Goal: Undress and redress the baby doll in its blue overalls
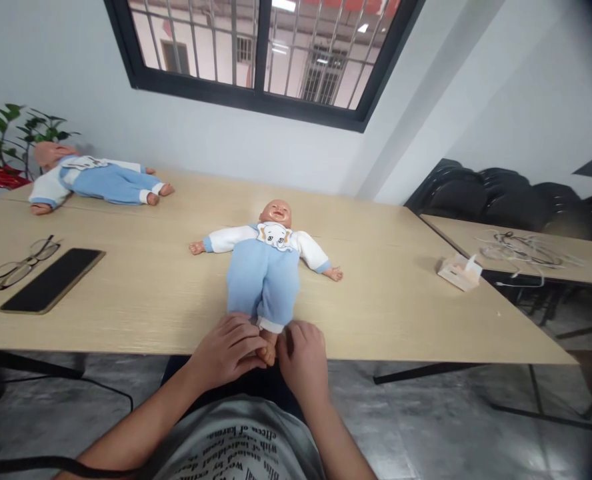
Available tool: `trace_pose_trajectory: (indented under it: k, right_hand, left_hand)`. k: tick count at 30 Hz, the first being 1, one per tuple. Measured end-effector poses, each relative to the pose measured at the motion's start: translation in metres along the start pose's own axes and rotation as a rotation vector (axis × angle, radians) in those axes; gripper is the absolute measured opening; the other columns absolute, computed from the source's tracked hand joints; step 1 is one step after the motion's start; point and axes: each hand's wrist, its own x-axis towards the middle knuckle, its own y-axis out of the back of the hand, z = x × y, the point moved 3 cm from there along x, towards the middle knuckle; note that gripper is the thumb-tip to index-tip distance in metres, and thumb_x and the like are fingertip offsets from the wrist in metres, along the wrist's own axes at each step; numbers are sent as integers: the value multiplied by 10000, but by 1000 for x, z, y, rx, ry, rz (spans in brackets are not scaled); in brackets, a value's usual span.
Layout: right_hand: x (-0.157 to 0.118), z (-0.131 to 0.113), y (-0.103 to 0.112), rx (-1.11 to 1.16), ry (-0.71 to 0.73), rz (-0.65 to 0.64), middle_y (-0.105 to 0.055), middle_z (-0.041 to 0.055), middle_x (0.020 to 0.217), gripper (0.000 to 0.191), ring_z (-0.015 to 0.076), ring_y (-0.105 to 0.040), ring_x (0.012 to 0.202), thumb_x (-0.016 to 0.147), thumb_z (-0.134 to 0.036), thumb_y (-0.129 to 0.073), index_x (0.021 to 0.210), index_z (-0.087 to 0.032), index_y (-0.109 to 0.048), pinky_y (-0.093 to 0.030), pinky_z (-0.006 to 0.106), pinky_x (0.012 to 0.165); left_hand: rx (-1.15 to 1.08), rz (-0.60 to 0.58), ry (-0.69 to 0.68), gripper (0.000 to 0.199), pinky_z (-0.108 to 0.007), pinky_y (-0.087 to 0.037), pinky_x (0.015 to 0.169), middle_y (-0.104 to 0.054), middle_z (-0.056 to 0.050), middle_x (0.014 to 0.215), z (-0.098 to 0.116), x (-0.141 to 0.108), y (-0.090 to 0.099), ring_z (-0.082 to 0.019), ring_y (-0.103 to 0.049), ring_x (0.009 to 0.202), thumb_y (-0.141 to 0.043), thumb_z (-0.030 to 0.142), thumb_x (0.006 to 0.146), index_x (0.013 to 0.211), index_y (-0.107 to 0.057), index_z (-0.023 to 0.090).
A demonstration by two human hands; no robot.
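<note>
A baby doll (265,277) in blue trousers and a white top lies on its back on the wooden table (376,287). Its head points to the window, its arms are spread, and its feet are at the table's front edge. My left hand (230,350) is closed around the doll's lower leg on the left, with the fingers over the trouser cuff. On the other side, my right hand (303,357) has its fingers curled at the right cuff, beside the bare foot (267,352).
A second doll (109,180) lies at the back left by a plant (6,140). Glasses (23,267) and a phone (53,280) rest at the left. A tissue pack (459,272) sits at the right, and cables (521,252) lie on another table.
</note>
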Motion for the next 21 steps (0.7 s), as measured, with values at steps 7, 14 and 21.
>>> trace_pose_trajectory:
  k: [7,14,21]
  right_hand:
    - [7,-8,-6,57,18,27,-572,30,751,200,210,-504,760,916,-90,-514,755,-206,-546,-350,335,712]
    - [-12,-5,9,228,156,-185,-616,42,823,182,205,-554,811,961,-141,-513,808,-200,-592,-407,325,741]
    - [21,31,13,528,-188,-19,-692,77,996,265,224,-647,948,1040,-383,-473,1036,-201,-666,-508,367,858]
  left_hand:
    - [47,30,2,220,-430,-516,1021,-706,-50,1027,0,-3,-2,-228,-637,1055,-720,289,930,1113,-607,241]
    - [25,0,11,208,-434,-496,1040,-706,-47,1019,3,0,-2,-222,-645,1026,-692,332,952,1121,-610,244]
    - [-280,148,265,330,-484,-483,1051,-665,-116,1146,-15,-9,13,-274,-609,1156,-468,480,1033,1175,-629,229]
